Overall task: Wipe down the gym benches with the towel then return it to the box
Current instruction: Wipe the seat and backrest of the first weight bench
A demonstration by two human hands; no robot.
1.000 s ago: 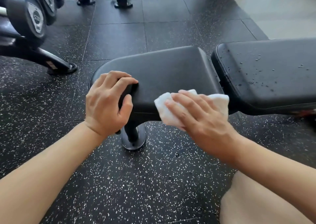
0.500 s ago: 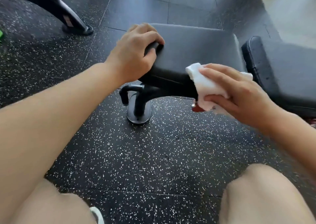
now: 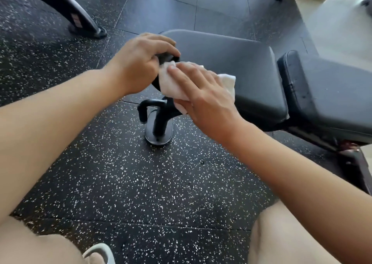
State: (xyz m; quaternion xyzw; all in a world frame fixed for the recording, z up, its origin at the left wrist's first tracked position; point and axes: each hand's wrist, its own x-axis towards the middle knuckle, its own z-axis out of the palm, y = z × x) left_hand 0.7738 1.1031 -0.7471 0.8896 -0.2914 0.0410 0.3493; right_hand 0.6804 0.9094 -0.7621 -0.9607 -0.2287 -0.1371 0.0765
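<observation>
A black padded gym bench stands low on the speckled floor, its seat pad (image 3: 237,62) in the middle and its back pad (image 3: 330,90) to the right. My left hand (image 3: 138,64) grips the seat pad's near left corner, fingers curled over the edge. My right hand (image 3: 203,94) holds a folded white towel (image 3: 171,82) against the seat's front edge, fingers on top and thumb under it. The towel touches my left hand. No box is in view.
The bench's black front post and round foot (image 3: 159,130) stand just under my hands. A dark rack leg (image 3: 82,19) rests on the floor at upper left. A pale floor area (image 3: 338,28) lies at upper right. My knees frame the bottom edge.
My right hand has slid the towel leftward along the seat's front edge until it meets my left hand. My head has tipped further down and closer.
</observation>
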